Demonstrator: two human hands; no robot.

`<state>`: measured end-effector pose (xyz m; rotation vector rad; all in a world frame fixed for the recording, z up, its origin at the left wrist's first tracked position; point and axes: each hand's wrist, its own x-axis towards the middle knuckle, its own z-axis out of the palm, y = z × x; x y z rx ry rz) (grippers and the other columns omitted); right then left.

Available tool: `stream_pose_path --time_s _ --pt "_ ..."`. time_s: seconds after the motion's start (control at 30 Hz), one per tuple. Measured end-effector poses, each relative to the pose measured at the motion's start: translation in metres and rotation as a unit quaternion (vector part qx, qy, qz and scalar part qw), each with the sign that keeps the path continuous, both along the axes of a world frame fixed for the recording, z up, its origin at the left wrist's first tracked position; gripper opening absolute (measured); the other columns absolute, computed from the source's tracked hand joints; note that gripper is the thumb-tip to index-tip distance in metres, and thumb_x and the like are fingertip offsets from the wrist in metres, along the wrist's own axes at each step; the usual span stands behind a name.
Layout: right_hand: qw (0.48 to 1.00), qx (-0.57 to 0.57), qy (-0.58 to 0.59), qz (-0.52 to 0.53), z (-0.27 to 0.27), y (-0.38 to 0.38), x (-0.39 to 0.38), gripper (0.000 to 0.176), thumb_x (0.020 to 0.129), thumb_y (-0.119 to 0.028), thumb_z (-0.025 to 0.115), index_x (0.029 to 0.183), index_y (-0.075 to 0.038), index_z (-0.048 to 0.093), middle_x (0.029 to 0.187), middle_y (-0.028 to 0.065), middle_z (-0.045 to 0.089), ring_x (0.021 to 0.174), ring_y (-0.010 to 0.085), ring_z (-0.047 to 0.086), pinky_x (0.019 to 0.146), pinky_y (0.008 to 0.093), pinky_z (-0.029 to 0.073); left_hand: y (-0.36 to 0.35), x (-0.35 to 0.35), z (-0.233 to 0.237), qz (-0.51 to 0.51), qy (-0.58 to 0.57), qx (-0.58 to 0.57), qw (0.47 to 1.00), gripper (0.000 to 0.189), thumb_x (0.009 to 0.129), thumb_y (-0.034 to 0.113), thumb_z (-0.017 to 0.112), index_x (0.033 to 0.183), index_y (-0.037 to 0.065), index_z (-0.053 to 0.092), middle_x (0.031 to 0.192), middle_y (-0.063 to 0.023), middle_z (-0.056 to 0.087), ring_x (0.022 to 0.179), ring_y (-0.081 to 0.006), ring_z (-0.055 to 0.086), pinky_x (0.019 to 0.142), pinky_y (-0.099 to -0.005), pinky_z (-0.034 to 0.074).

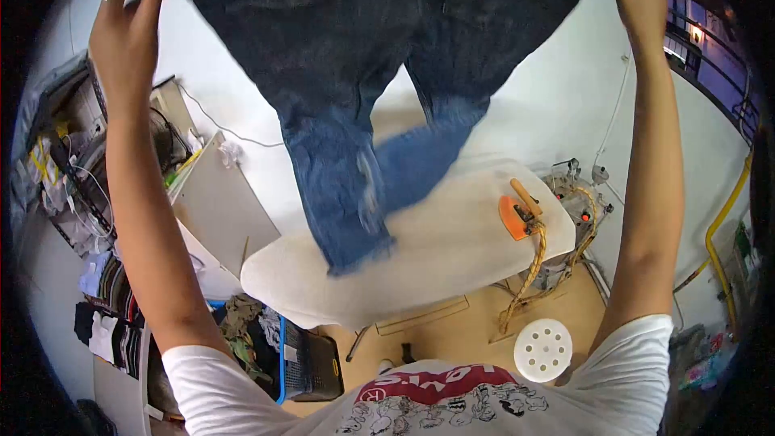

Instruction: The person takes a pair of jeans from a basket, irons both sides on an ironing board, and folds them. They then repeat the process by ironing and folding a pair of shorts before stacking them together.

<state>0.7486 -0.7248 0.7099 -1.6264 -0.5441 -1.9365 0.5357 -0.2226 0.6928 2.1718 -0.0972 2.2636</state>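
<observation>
A pair of dark blue jeans hangs spread out in the air, its upper edge running out of the top of the view. My left hand is closed on its upper left corner, and my right hand grips the upper right corner. Both arms are raised and far apart. The lower legs of the jeans are lighter blue, bent and slightly blurred, over a white ironing board. An iron with an orange base and wooden handle rests at the right end of the board.
Behind the board's right end stands a device with hoses. A white round stool is at lower right. A blue-rimmed basket of clothes sits at lower left, near shelves with folded clothes. A yellow pipe runs along the right wall.
</observation>
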Motion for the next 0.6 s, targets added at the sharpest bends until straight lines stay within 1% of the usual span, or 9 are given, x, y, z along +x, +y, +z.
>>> stream_pose_path --time_s 0.03,0.07,0.1,0.13,0.23,0.27,0.37,0.4,0.6 --pt "0.999 -0.036 0.027 -0.028 -0.03 -0.007 0.009 0.028 0.082 -0.02 0.071 0.105 -0.004 0.065 0.096 0.0168 0.07 0.091 0.0266 0.069 0.077 0.0388 0.051 -0.007 -0.008 -0.04 -0.062 0.036 -0.053 0.996 0.02 0.098 0.013 0.058 0.115 0.002 0.063 0.122 -0.0112 0.065 0.103 -0.015 0.065 0.089 -0.0257 0.047" --pt "0.994 -0.076 0.076 0.035 -0.073 -0.003 0.004 0.026 0.084 -0.012 0.066 0.108 -0.001 0.064 0.098 0.0092 0.069 0.096 0.0188 0.063 0.084 0.0303 0.048 -0.002 -0.01 -0.084 -0.16 0.052 -0.048 0.985 0.022 0.098 0.007 0.055 0.118 0.0 0.061 0.12 -0.0145 0.065 0.113 -0.021 0.061 0.098 -0.0319 0.045" --pt "0.984 -0.107 0.115 0.086 -0.124 -0.001 0.002 0.025 0.083 -0.005 0.061 0.108 -0.002 0.065 0.104 0.0091 0.068 0.1 0.019 0.063 0.086 0.032 0.048 -0.002 -0.018 -0.129 -0.188 0.117 -0.039 0.975 0.027 0.096 0.0 0.051 0.122 -0.001 0.061 0.12 -0.0167 0.064 0.118 -0.0254 0.058 0.104 -0.0381 0.042" --pt "0.981 -0.119 0.119 0.096 -0.179 0.007 0.0 0.023 0.078 -0.001 0.063 0.101 -0.002 0.066 0.1 0.0097 0.07 0.095 0.0219 0.067 0.085 0.0362 0.051 0.0 -0.02 -0.179 -0.113 0.12 0.01 0.986 0.025 0.088 -0.004 0.056 0.112 -0.003 0.062 0.11 -0.0136 0.066 0.104 -0.0227 0.062 0.09 -0.0325 0.048" --pt "0.899 -0.231 0.343 0.146 -0.366 0.012 -0.016 0.034 0.069 0.004 0.061 0.1 -0.006 0.064 0.098 0.0139 0.067 0.097 0.0336 0.064 0.082 0.0388 0.05 0.005 -0.04 -0.362 -0.127 0.344 -0.125 0.922 0.027 0.081 -0.004 0.062 0.108 0.0 0.061 0.113 -0.0186 0.064 0.105 -0.0329 0.063 0.092 -0.0385 0.048" --pt "0.821 -0.257 0.484 0.158 -0.427 0.015 -0.021 0.034 0.07 0.001 0.067 0.103 -0.007 0.065 0.101 0.0139 0.067 0.096 0.0334 0.064 0.082 0.0413 0.05 -0.012 -0.053 -0.4 -0.081 0.491 -0.254 0.829 0.025 0.079 -0.004 0.064 0.104 0.001 0.06 0.11 -0.0192 0.064 0.1 -0.0357 0.063 0.089 -0.0382 0.05" --pt "0.526 -0.456 0.703 0.144 -0.524 0.028 -0.056 0.021 0.08 -0.012 0.07 0.099 -0.006 0.068 0.098 0.0143 0.069 0.093 0.0329 0.065 0.082 0.0426 0.051 -0.023 -0.085 -0.547 -0.172 0.532 -0.35 0.751 0.005 0.082 0.001 0.068 0.082 0.0 0.063 0.097 -0.0196 0.066 0.094 -0.0375 0.064 0.082 -0.0412 0.051" --pt "0.515 -0.458 0.709 0.147 -0.534 0.043 -0.059 0.021 0.08 -0.012 0.07 0.099 -0.006 0.068 0.098 0.0143 0.069 0.093 0.0329 0.065 0.082 0.0426 0.051 -0.031 -0.088 -0.567 -0.183 0.518 -0.376 0.746 0.005 0.084 0.002 0.067 0.085 0.0 0.063 0.097 -0.0191 0.066 0.092 -0.0378 0.064 0.082 -0.041 0.051" --pt "0.692 -0.24 0.583 0.351 -0.555 0.165 -0.047 0.013 0.087 -0.014 0.064 0.095 -0.005 0.068 0.097 0.0117 0.069 0.092 0.0321 0.065 0.082 0.0399 0.05 -0.065 0.005 -0.552 -0.209 0.524 -0.285 0.775 0.008 0.084 0.006 0.066 0.089 0.002 0.061 0.088 -0.0152 0.062 0.085 -0.0368 0.06 0.075 -0.0441 0.047"
